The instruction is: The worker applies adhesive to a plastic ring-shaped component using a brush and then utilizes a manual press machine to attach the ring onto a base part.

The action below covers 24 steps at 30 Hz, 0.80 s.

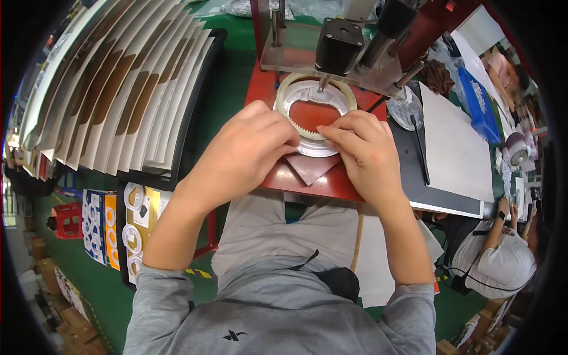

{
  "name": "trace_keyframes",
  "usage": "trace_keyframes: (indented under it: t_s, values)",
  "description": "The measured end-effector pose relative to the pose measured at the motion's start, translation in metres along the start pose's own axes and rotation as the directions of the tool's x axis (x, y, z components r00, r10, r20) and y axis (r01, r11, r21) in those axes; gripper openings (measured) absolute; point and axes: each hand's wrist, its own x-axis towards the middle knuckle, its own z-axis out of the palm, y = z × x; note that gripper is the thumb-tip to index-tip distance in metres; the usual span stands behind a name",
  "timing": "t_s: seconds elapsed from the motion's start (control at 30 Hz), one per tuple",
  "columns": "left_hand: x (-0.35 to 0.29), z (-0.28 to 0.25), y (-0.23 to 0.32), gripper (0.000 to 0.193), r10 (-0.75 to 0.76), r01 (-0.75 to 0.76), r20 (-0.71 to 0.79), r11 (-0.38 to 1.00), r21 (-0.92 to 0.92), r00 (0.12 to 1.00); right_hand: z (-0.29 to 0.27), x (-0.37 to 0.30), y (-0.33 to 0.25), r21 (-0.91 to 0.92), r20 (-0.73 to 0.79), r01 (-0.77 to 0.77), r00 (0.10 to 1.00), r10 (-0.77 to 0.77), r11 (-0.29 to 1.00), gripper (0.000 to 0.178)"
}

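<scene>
A cream-coloured toothed ring [285, 89] lies on a white round part [316, 148] on the red base [322, 180] of a small press machine. My left hand [245, 151] rests on the ring's near left edge, fingers curled onto it. My right hand [367, 151] pinches the ring's near right edge with its fingertips. Both hands meet at the front of the ring. A black motor block [338, 44] with a thin shaft hangs just above the ring's far side.
A black tray with a fanned row of white and brown cards [112, 83] stands at the left. Below it lie packaged white rings [133, 219]. A white sheet on a black board [452, 148] lies at the right, and another person [500, 260] sits beyond it.
</scene>
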Motion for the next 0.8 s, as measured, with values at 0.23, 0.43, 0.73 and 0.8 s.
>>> trace_keyframes:
  t_s: [0.23, 0.43, 0.73, 0.8]
  values:
    - [0.001, 0.005, -0.013, 0.011, -0.017, 0.018, 0.025, 0.999, -0.046, 1.0, 0.003, -0.003, -0.005, -0.002, 0.02, -0.091, 0.996, 0.091, 0.996, 0.026]
    - [0.005, 0.001, -0.025, 0.009, -0.018, 0.025, 0.068, 0.994, -0.102, 0.998, 0.004, 0.001, -0.005, 0.028, -0.023, -0.06, 0.998, 0.06, 0.998, 0.024]
    - [-0.028, 0.013, -0.002, 0.03, 0.02, -0.006, -0.077, 0.983, 0.185, 0.997, 0.0, 0.005, -0.002, 0.033, 0.021, -0.035, 0.999, 0.034, 0.999, 0.026]
    - [-0.037, 0.023, 0.0, 0.033, -0.023, 0.041, -0.114, 0.986, 0.161, 0.993, 0.0, 0.006, -0.001, 0.025, 0.032, -0.02, 0.999, 0.02, 0.999, 0.025]
